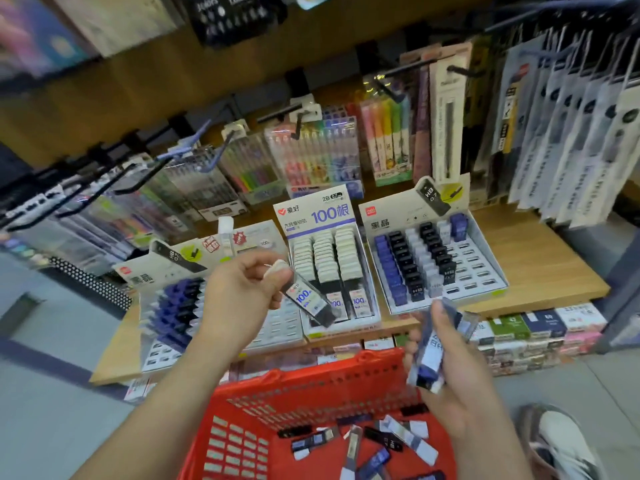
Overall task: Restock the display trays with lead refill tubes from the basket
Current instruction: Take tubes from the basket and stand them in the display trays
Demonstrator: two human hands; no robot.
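Red plastic basket [311, 381] at a stationery shelf: the left hand [242, 292] pinches a clear, flat-sided lead refill tube [310, 301] by its white cap, long axis slanting down and right toward the middle display tray [311, 220] just beyond (its rows hold matching white-capped tubes). The right hand [450, 372], nearer the basket, clasps a bundle of blue-and-white tubes [431, 351] above loose tubes [391, 441] lying inside.

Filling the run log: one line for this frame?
left hand: pinches tube | right hand: grips bundle | basket: loose tubes inside
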